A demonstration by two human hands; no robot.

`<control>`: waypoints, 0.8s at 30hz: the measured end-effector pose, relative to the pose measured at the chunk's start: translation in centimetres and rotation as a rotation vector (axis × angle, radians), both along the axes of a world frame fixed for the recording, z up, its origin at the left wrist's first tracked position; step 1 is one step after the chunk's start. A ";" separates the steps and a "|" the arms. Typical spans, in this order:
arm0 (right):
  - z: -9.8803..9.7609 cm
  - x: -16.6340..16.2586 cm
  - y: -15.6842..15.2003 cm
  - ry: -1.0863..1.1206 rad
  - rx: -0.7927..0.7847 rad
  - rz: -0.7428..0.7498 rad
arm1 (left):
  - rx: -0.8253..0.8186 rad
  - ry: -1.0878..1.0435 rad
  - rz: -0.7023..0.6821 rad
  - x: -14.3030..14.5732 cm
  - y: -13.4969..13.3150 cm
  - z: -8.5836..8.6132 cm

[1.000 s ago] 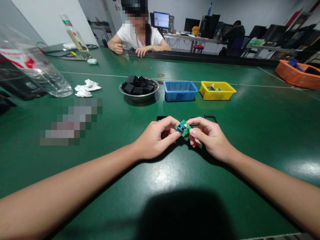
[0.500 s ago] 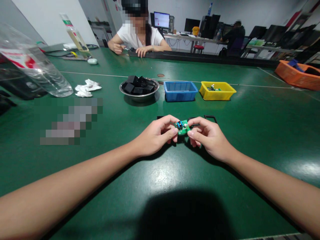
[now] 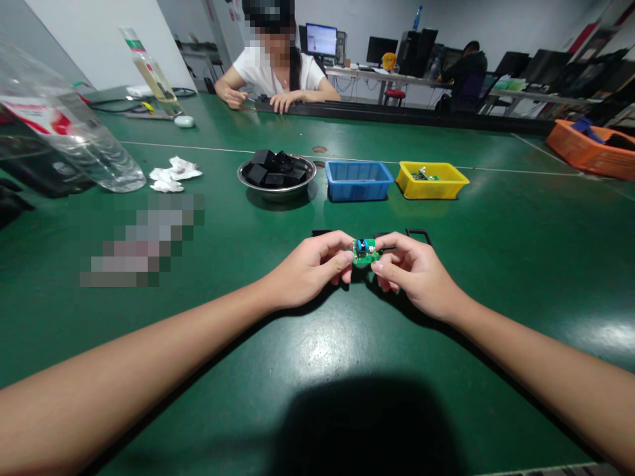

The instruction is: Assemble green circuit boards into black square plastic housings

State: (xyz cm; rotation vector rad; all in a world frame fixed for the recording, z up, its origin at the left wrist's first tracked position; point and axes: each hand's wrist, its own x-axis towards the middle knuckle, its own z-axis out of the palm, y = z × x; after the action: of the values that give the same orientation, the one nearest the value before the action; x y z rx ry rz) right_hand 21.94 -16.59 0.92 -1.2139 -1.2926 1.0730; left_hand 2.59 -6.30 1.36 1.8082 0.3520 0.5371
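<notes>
A small green circuit board [image 3: 364, 259] with a blue-and-black component is held between both hands just above the table. My left hand [image 3: 322, 266] pinches its left edge between thumb and fingers. On the opposite edge, the thumb and index finger of my right hand [image 3: 411, 272] grip it. Just behind the hands lie black parts, among them a thin black frame [image 3: 419, 233]; my fingers partly hide them. Farther back stand a metal bowl [image 3: 278, 194] of black box-like pieces, a blue bin [image 3: 358, 192], and a yellow bin [image 3: 435, 190] with small green boards in it.
On the left a large clear bottle [image 3: 94, 142] leans beside crumpled tissue [image 3: 173, 174] and a blurred-out patch. An orange basket [image 3: 590, 153] sits at the far right. Across the green table [image 3: 317, 350] a person [image 3: 278, 73] rests both hands near a black rail.
The circuit board has turned and tilted slightly between my fingers, its blue component shifting a little to the right. Both hands stay almost in place.
</notes>
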 end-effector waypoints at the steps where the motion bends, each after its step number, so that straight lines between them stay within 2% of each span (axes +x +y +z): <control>1: 0.0 0.0 0.0 -0.002 -0.001 0.001 | 0.001 0.000 -0.001 0.0 0.0 -0.1; 24: 0.0 0.1 0.1 0.005 0.005 0.012 | -0.001 0.020 -0.002 -0.1 0.1 -0.1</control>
State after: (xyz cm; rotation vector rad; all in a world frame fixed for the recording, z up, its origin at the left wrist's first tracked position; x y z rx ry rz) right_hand 22.02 -16.51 0.90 -1.2010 -1.2996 1.0804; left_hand 2.53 -6.20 1.23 1.8137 0.3647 0.5176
